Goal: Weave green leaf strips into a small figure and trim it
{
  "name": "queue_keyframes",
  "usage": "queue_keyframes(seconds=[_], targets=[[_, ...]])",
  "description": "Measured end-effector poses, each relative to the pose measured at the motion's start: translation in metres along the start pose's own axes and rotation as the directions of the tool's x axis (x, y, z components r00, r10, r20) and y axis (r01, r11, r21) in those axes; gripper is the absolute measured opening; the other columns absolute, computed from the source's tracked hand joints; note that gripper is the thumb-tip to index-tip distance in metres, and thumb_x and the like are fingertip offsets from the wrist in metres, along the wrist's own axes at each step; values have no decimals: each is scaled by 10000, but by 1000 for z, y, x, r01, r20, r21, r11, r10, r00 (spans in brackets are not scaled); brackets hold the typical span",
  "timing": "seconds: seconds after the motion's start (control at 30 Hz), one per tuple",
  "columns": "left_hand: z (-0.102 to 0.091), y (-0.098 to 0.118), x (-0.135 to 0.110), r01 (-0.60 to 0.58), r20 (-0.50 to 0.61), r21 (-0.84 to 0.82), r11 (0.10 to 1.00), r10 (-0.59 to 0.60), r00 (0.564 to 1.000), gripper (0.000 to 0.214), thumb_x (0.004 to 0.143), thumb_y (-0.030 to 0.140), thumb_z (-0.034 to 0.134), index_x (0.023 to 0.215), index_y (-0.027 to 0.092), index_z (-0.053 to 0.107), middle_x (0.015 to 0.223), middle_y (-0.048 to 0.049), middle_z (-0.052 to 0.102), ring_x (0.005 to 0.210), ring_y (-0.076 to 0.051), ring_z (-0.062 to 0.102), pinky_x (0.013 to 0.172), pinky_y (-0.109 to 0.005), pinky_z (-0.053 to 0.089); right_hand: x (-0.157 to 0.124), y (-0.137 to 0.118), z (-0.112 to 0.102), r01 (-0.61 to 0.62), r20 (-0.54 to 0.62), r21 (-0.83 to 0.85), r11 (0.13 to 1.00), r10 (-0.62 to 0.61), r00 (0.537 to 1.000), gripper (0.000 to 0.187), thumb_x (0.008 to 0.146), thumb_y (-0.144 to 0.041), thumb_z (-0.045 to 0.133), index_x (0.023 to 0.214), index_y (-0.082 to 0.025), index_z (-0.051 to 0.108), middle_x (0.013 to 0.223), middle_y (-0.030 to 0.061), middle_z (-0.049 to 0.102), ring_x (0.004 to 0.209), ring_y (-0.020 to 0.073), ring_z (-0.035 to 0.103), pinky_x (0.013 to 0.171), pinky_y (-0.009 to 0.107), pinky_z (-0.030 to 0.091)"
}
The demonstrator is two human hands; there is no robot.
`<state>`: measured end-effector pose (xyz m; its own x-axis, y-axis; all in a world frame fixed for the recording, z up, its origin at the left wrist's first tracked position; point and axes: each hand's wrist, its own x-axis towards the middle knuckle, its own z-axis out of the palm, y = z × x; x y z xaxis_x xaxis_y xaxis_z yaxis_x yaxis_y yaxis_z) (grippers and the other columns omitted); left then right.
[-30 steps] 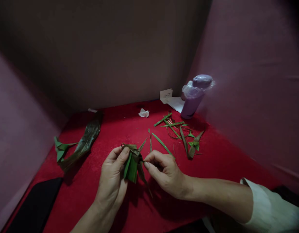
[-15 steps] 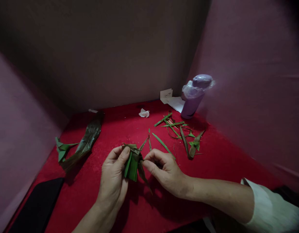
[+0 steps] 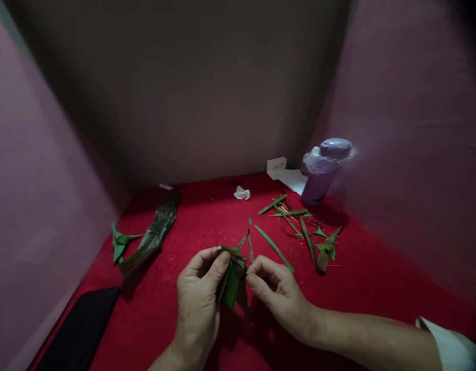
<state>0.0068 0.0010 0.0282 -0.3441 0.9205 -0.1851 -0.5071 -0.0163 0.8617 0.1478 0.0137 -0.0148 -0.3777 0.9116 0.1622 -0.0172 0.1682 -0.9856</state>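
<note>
Card (image 3: 276, 166) beyond leaf bundle (image 3: 232, 278), lettering illegible

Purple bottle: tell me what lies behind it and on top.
On the purple bottle, clear plastic wrap drapes the cap. Behind-left lie white papers and a small card; its body hides anything directly behind.

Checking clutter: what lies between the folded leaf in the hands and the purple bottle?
Loose green leaf strips on the red cloth, in the head view.

green leaf bundle (image 3: 231, 278), red cloth (image 3: 207, 216)
</note>
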Motion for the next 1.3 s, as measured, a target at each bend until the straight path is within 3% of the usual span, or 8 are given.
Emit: queue_keyframes(seconds=[0.27,0.63,1.3], targets=[[-6,-1,-6,-157,61,100,983,151,987,190,598,229,829,750,171,730,704,-4,725,592,-121,662,554,-189,563,-2,5,-2,102,25,-38,994,-101,995,264,945,-364,449,754,-185,483,655,-32,397,611,115,374,579,249,336],[-5,0,-6,-112,37,25,993,111,993,203,588,229,834,749,162,732,688,-18,745,577,-136,686,550,-193,574,-5,6,0,91,37,-46,995,-89,995,270,945,-370,444,752,-185,482,664,-25,415,619,121,387,580,256,326],[-8,-2,-4,-75,0,58,996,75,997,255,597,259,826,802,145,727,717,-49,749,581,-175,690,555,-265,590,-10,11,0,56,52,-75,996,-52,997,279,944,-383,441,752,-185,482,655,-35,397,614,116,368,578,253,306]])
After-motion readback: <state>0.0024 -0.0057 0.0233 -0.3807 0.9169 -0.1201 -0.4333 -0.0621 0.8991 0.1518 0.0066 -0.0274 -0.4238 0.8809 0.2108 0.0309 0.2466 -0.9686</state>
